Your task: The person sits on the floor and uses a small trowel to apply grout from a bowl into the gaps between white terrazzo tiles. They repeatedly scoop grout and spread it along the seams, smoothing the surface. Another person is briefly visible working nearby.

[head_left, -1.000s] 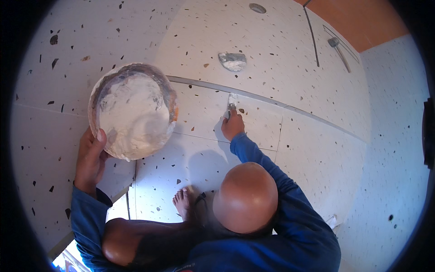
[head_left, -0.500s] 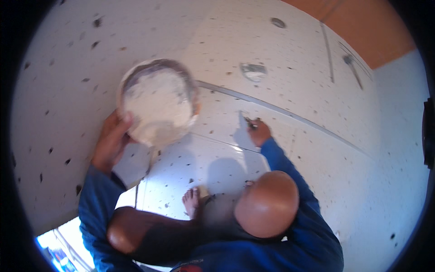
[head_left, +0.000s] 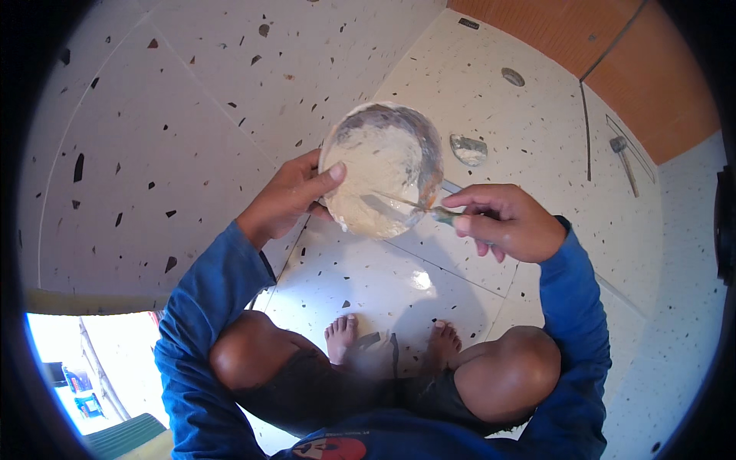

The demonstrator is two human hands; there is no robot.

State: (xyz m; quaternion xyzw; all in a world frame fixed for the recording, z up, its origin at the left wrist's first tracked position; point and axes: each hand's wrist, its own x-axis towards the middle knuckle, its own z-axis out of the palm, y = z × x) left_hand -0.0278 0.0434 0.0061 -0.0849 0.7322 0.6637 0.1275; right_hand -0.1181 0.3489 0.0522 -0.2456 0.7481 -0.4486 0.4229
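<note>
My left hand (head_left: 287,195) grips the left rim of a round bowl (head_left: 433,134), thumb over the edge. The bowl is tilted toward me and holds thick cream-coloured paste (head_left: 372,165), with grey smears on its inner wall. My right hand (head_left: 517,222) is closed around the greenish handle of a putty knife (head_left: 441,213), at the bowl's right side. Its thin blade reaches over the rim into the paste; how deep the tip sits I cannot tell.
Speckled pale tiles with thin joints cover the floor (head_left: 368,284) and the wall (head_left: 184,130). Beyond the bowl lie a small container with whitish paste (head_left: 468,149), a round drain cover (head_left: 513,77) and a hammer (head_left: 625,165). My bare feet (head_left: 341,337) are below. Orange tiles (head_left: 652,69) stand far right.
The bowl has moved right with my left hand. My right hand has come up from the floor joint with the putty knife, whose blade is now in the bowl. My right knee has shifted right.
</note>
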